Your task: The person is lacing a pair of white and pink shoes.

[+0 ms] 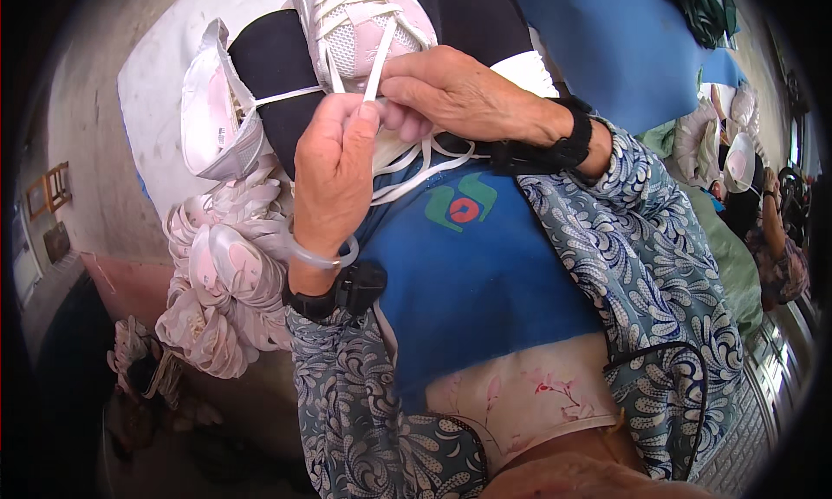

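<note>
At the frame's upper centre, my left hand (336,165) pinched the white lace (381,58) of a pale pink shoe (354,55); my right hand (451,91) curled beside it, its grip unclear.

Shoe (357,44) partly beyond top edge

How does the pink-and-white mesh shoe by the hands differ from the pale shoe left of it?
The mesh shoe shows its laced top; the pale shoe, its inside. The left hand pinches the mesh shoe's white lace; neither hand touches the pale shoe. Both mix pink and white.
</note>
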Demonstrator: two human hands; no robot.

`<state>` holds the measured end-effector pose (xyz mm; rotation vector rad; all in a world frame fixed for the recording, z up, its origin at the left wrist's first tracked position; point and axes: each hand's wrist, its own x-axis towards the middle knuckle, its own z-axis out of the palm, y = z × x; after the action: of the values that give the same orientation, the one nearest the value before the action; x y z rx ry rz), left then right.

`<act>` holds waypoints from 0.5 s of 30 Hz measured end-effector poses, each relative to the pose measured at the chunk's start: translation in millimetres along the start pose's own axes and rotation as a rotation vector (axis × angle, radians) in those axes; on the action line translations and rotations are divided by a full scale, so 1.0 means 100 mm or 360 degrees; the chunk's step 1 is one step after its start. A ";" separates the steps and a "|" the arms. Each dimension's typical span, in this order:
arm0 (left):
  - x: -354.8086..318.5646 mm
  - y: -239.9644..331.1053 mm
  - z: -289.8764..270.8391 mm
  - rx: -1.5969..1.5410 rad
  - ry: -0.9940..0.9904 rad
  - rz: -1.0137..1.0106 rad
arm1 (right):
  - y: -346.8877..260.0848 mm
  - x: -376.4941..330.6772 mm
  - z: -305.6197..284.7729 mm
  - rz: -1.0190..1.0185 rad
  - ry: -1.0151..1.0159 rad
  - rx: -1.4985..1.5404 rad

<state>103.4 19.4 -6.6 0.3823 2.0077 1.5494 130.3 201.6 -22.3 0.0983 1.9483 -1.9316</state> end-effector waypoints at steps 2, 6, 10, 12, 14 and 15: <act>0.01 0.16 0.01 -0.0259 -0.0131 -0.0270 | 0.07 0.06 -0.05 -0.0341 -0.0015 -0.0359; 0.04 0.35 0.07 -0.0761 -0.0491 -0.0253 | -0.23 0.12 0.11 0.0221 0.0077 0.0356; 0.07 0.32 -0.06 -0.0953 -0.0939 -0.0383 | -0.12 0.14 0.05 0.0198 -0.0008 0.1492; 0.05 0.12 -0.11 -0.0677 -0.0717 -0.0169 | 0.04 0.07 -0.15 0.0033 -0.0251 0.1421; 0.01 -0.12 -0.35 -0.1064 -0.0389 0.0120 | -0.08 -0.02 -0.33 -0.0067 0.0078 0.0511; -0.02 -0.14 -0.54 -0.1271 -0.0208 -0.0056 | -0.08 -0.06 -0.48 -0.0078 0.0124 0.0229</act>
<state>74.7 -28.0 -10.2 0.1147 1.1497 2.0733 122.4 249.2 -14.6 0.1691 1.8739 -2.1287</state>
